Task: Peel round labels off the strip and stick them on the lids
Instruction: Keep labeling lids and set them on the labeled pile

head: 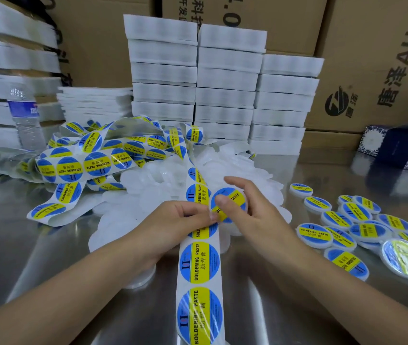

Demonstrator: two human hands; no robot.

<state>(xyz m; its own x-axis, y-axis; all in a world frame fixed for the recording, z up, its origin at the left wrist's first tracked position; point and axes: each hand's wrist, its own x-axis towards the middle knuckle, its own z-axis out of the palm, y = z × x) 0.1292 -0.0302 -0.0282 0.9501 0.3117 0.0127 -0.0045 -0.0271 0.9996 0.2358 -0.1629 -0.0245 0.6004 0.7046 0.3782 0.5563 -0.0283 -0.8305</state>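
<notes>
Label strip (199, 265) lies on the steel table (48, 245), its long axis running from the near edge straight away toward the tangled heap at far left. The left hand (173, 222) pinches the strip. The right hand (252, 215), fingers spread, holds a lid (232, 198), thumb pressing its label. Finished lids (347, 220) crowd the right; blank lids (222, 165) pile up beyond.

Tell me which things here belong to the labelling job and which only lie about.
Job: label strip, lid being labelled, bare white lids, labelled lids, left hand, right hand.
Lying about: water bottle, cardboard boxes, white stacks, patterned blue box.
</notes>
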